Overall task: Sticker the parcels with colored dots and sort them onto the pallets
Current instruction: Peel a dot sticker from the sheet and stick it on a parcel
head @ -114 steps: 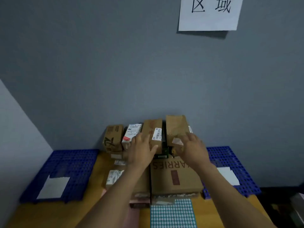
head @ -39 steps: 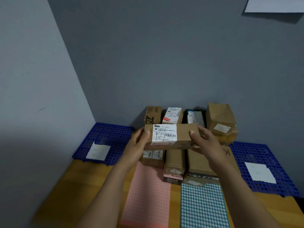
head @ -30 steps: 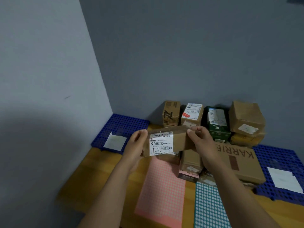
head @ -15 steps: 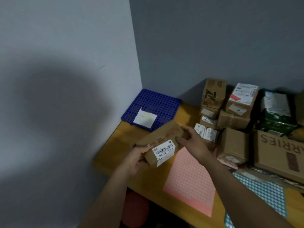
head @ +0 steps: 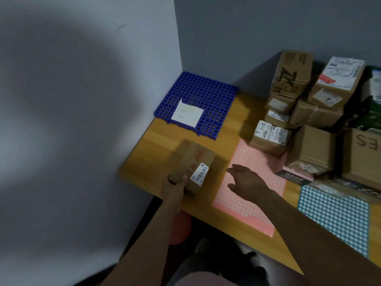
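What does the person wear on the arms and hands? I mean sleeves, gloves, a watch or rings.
The left hand and the right hand are bare, without gloves. The left forearm and the right forearm are uncovered down to the picture's edge, so no sleeve shows. I see no watch, bracelet or ring, though the picture is slightly blurred.

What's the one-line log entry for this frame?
left hand: grips parcel | right hand: open, above pink dot sheet | blue pallet: paper slip
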